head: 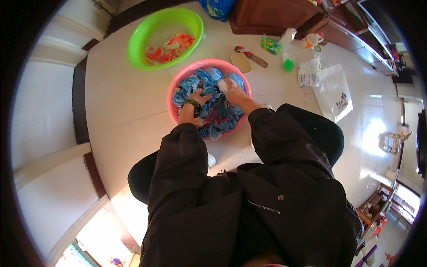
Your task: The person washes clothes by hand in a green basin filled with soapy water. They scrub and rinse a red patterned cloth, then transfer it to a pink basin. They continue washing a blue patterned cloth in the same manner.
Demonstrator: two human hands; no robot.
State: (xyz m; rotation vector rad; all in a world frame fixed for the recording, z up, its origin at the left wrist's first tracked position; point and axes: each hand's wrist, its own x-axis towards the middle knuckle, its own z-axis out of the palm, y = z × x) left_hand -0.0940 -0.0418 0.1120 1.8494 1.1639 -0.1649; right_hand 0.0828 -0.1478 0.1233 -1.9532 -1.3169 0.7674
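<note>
A pink plastic basin (172, 110) stands on the floor in front of me. Bunched wet blue patterned cloth (218, 126) fills it, with darker red and purple patches. My left hand (200, 97), a green bangle (192, 103) at its wrist, rests on the cloth at the basin's middle. Its thumb and fingers are spread. Toward the basin's right side is my right hand (233, 91), at the cloth. White suds (224, 85) cover its fingers, so their grip is hidden.
Beyond the basin stands a green tub (134, 50) with orange-red cloth (170, 50) in water. A shallow cream dish (241, 63), a scrubbing brush (252, 56), a green packet (271, 45), white bottles (287, 36) and a white plastic bag (333, 90) lie or stand to the right.
</note>
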